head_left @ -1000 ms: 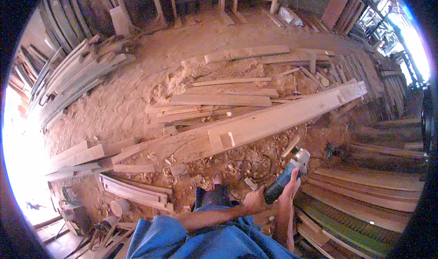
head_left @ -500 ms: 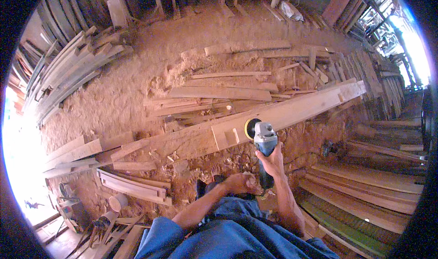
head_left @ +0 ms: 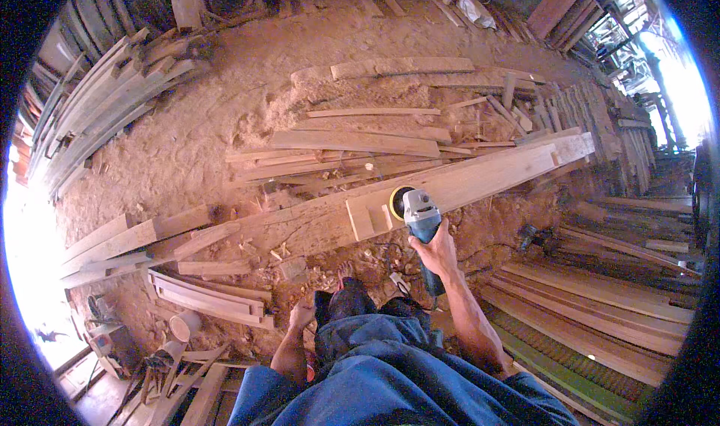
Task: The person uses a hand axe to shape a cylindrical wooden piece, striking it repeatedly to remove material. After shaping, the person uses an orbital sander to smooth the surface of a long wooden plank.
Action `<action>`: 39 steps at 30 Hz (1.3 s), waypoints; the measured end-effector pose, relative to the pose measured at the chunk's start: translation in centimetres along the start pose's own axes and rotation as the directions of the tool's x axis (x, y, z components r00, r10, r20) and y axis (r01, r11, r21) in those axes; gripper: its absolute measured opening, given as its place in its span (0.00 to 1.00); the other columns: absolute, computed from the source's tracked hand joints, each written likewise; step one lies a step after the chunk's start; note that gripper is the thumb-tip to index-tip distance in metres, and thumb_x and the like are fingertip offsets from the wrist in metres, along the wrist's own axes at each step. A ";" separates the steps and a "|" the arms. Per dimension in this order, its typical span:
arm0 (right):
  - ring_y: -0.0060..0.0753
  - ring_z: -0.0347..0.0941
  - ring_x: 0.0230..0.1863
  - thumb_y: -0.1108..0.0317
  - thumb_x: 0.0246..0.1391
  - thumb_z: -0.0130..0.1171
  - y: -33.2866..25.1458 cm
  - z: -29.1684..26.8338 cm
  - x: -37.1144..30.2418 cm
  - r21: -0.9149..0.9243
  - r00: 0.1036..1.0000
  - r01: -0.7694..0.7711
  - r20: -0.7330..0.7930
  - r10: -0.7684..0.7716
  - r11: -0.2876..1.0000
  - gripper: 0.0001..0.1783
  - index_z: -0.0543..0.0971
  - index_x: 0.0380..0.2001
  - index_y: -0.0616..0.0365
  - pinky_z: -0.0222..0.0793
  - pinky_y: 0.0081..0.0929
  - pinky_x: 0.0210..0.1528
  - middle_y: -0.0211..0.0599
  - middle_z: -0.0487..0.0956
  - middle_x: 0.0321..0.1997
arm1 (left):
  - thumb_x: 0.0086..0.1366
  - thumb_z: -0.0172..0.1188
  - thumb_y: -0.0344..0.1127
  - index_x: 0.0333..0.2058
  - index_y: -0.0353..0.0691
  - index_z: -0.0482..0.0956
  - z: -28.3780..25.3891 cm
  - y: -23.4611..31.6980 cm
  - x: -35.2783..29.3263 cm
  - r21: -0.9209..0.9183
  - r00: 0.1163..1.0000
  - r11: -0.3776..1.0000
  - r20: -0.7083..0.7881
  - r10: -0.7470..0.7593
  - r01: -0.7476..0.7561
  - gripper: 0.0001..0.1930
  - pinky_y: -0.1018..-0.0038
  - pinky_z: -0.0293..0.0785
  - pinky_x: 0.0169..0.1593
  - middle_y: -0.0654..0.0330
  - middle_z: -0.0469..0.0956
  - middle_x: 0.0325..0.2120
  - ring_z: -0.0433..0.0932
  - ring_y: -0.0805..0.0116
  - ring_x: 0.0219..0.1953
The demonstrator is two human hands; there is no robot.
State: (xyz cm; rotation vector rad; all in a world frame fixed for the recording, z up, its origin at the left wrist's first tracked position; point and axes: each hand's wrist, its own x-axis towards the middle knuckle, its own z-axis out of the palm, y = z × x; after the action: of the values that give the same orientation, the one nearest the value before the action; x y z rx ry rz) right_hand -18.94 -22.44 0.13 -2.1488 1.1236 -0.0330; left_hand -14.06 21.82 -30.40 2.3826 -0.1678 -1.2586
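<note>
My right hand point(head_left: 437, 250) is wrapped round the body of a blue and grey angle grinder point(head_left: 421, 214). The grinder's dark disc point(head_left: 399, 201) has a yellow rim and is at the face of a long pale timber beam point(head_left: 491, 172). Just left of the disc, a shorter wooden piece with a raised block point(head_left: 361, 220) lies against the beam; I cannot tell if it is joined on. Beside my left knee is my left hand point(head_left: 302, 315), its fingers curled in. Whatever it may hold is hidden.
Several thin boards point(head_left: 360, 142) lie in sawdust beyond the beam. Curved pale wooden pieces point(head_left: 210, 300) and a white cylindrical container point(head_left: 184, 325) are at left. Stacked planks point(head_left: 592, 306) fill the right side. A cable and wood chips point(head_left: 292, 267) litter the ground by my feet.
My left hand has moved left, from near the grinder's rear end to beside my left knee. The grinder has shifted slightly left along the beam, close to the raised block.
</note>
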 end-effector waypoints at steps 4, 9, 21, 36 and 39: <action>0.72 0.73 0.51 0.52 0.45 0.73 -0.1 -0.2 0.1 0.006 0.999 -0.052 0.007 0.052 0.999 0.51 0.56 0.60 0.72 0.71 0.55 0.52 0.69 0.75 0.51 | 0.58 0.65 0.55 0.41 0.45 0.84 -0.6 -0.4 -0.1 0.098 0.999 0.995 0.039 -0.011 0.007 0.21 0.57 0.78 0.48 0.50 0.84 0.37 0.82 0.47 0.45; 0.69 0.77 0.49 0.53 0.47 0.73 0.4 -0.7 0.5 -0.051 0.994 0.097 -0.050 -0.099 0.994 0.44 0.59 0.57 0.65 0.73 0.54 0.49 0.65 0.79 0.47 | 0.59 0.64 0.57 0.40 0.42 0.82 0.1 3.0 2.5 -0.049 0.989 0.989 -0.061 0.137 -0.140 0.23 0.55 0.77 0.49 0.49 0.84 0.38 0.82 0.47 0.45; 0.72 0.77 0.44 0.43 0.49 0.68 5.7 -4.9 3.9 -0.198 0.998 -0.057 -0.035 0.051 0.979 0.49 0.60 0.57 0.75 0.75 0.56 0.46 0.69 0.79 0.42 | 0.61 0.64 0.54 0.41 0.38 0.80 3.2 13.0 4.4 0.050 0.968 0.971 -0.080 0.236 -0.233 0.23 0.55 0.77 0.45 0.49 0.84 0.36 0.82 0.47 0.41; 0.69 0.79 0.42 0.42 0.50 0.66 17.2 -17.5 12.4 -0.225 0.993 -0.102 0.038 0.113 0.969 0.57 0.54 0.61 0.86 0.79 0.52 0.43 0.71 0.80 0.41 | 0.58 0.67 0.51 0.34 0.37 0.83 12.3 16.5 8.8 0.071 0.973 0.988 -0.181 0.145 -0.134 0.20 0.59 0.78 0.38 0.51 0.84 0.29 0.82 0.54 0.33; 0.68 0.80 0.40 0.43 0.50 0.66 20.7 -21.7 14.6 -0.204 0.990 -0.112 0.060 0.127 0.973 0.57 0.55 0.61 0.86 0.79 0.52 0.41 0.70 0.80 0.39 | 0.57 0.68 0.54 0.34 0.36 0.85 15.4 21.4 7.9 -0.039 0.960 0.986 -0.236 0.151 -0.165 0.23 0.58 0.78 0.41 0.49 0.84 0.30 0.82 0.52 0.35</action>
State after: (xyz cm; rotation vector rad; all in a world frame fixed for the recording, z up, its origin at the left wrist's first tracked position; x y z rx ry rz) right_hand -31.59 -53.27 0.08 -2.2324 1.2570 0.2205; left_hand -19.91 -4.75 -34.61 2.3902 -0.2403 -0.8925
